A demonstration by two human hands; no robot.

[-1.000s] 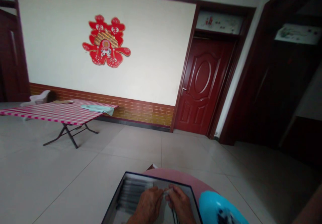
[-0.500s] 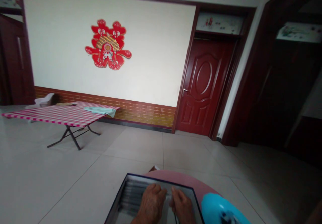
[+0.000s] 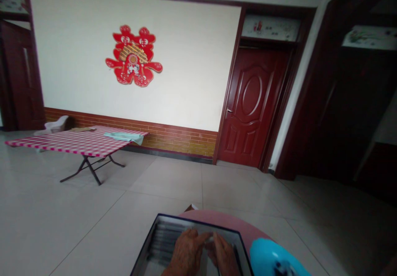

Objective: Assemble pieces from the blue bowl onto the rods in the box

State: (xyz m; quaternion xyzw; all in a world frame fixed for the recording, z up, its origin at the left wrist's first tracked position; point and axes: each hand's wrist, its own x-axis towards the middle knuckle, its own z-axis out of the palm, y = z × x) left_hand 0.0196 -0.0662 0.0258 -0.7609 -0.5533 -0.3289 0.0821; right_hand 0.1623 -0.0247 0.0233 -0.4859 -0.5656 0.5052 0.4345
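My left hand point(image 3: 187, 249) and my right hand point(image 3: 222, 254) meet over a shallow, dark-rimmed box point(image 3: 190, 219). Their fingertips are pinched together near the box's middle; whatever small thing lies between them is too blurred to name. Several slim dark sticks point(image 3: 164, 239), perhaps pens, lie side by side in the box's left part, left of my left hand. Close to the right hand, a thin dark stick point(image 3: 237, 257) shows along the box's right side. The lower part of the box is cut off by the frame.
The box stands on a round pink table point(image 3: 214, 215). A bright blue plastic bowl point(image 3: 268, 251) with dark contents sits right of it. Across the tiled floor are a folding table with a checked cloth point(image 3: 77, 141), a pale chair point(image 3: 57, 124) and a red door point(image 3: 251, 106).
My hands have drawn closer, with the left index finger now stretched across to the right fingertips. The thin stick right of my right hand has come into sight.
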